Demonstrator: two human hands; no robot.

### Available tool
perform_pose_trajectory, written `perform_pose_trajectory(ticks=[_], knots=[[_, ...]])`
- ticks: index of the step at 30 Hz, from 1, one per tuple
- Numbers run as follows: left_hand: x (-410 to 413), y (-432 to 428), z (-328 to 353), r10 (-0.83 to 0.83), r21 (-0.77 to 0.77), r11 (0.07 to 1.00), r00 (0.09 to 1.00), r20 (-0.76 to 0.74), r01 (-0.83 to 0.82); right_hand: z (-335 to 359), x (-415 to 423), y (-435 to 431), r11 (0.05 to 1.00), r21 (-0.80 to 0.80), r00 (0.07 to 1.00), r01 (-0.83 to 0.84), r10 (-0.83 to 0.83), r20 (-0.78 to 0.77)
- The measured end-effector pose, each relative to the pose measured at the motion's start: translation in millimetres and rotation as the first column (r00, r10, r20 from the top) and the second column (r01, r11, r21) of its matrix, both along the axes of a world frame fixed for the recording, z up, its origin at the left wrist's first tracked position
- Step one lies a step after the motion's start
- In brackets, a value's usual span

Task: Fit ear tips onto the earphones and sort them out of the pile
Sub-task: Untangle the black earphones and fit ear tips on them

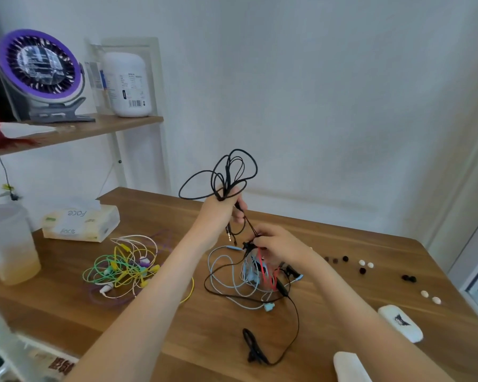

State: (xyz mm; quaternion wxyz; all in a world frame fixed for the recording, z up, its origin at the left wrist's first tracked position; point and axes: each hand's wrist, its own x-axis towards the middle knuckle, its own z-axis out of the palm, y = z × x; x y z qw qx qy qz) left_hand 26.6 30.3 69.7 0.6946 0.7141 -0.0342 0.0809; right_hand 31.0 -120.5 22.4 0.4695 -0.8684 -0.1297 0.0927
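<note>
My left hand [223, 209] is raised above the table and grips a bunch of looped black earphone cable [226, 172]. The cable runs down to my right hand [276, 245], which pinches its black earbud end just above a tangled pile [249, 277] of blue, white, red and black earphones. A second heap of green, yellow, white and purple earphones [124, 267] lies to the left. Loose ear tips lie at the right: dark ones [345, 259] and white ones [366, 263], with another white pair [430, 296] nearer the edge.
The wooden table [204, 340] carries a tissue pack [80, 223] and a plastic jug [9, 244] at the left, and two white cases [400, 322] [351, 365] at the right front. Behind on the left, a shelf holds a purple fan [39, 64].
</note>
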Motion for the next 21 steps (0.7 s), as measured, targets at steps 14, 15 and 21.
perform_pose_trajectory(ticks=[14, 15, 21], knots=[[5, 15, -24, -0.060, 0.438, 0.891, 0.988, -0.141, 0.116, -13, 9, -13, 0.912, 0.388, 0.990, 0.136, -0.136, -0.028], [5, 16, -26, -0.104, 0.467, 0.867, 0.980, -0.169, 0.172, -12, 9, -12, 0.911, 0.384, 0.988, 0.147, -0.153, -0.015], [8, 16, -32, -0.080, 0.548, 0.816, 0.975, -0.207, 0.184, -11, 9, -6, 0.967, 0.185, 0.976, 0.173, -0.194, 0.103]])
